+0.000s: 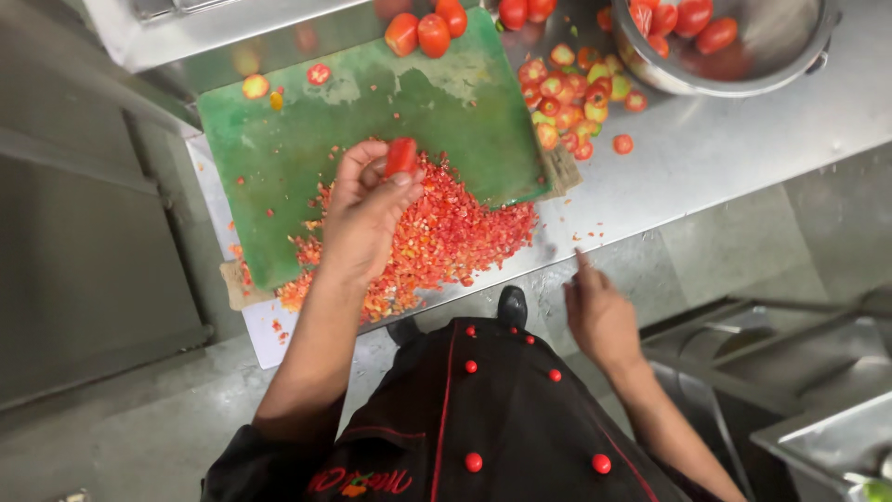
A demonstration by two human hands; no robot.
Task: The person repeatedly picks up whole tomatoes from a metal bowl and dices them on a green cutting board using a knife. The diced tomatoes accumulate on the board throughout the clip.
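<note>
The left hand [364, 218] holds a tomato piece [401, 155] in a closed fingertip grip, thumb against fingers, above the green cutting board [279, 158]. The piece sits clear of the board surface, directly over the pile of chopped tomato [437, 237], which spreads from the board centre toward 5 o'clock and spills over the board's near edge. The pinch at the fingertips keeps the palm off the wet pile.

The right hand [599, 311] is empty, with a loose grip and the index finger extended; it hangs off the worktop [725, 149] edge at 4 o'clock from the board and touches nothing.

Whole tomatoes [423, 30] lie at the board's far edge, at 12 o'clock. Trimmed tomato ends [571, 98] form a separate heap on the worktop at 2 o'clock, apart from the chopped pile. A steel bowl [771, 65] holding more tomatoes stands at 1 o'clock. A folded cloth shows under the board corners, apparently to stop sliding.
</note>
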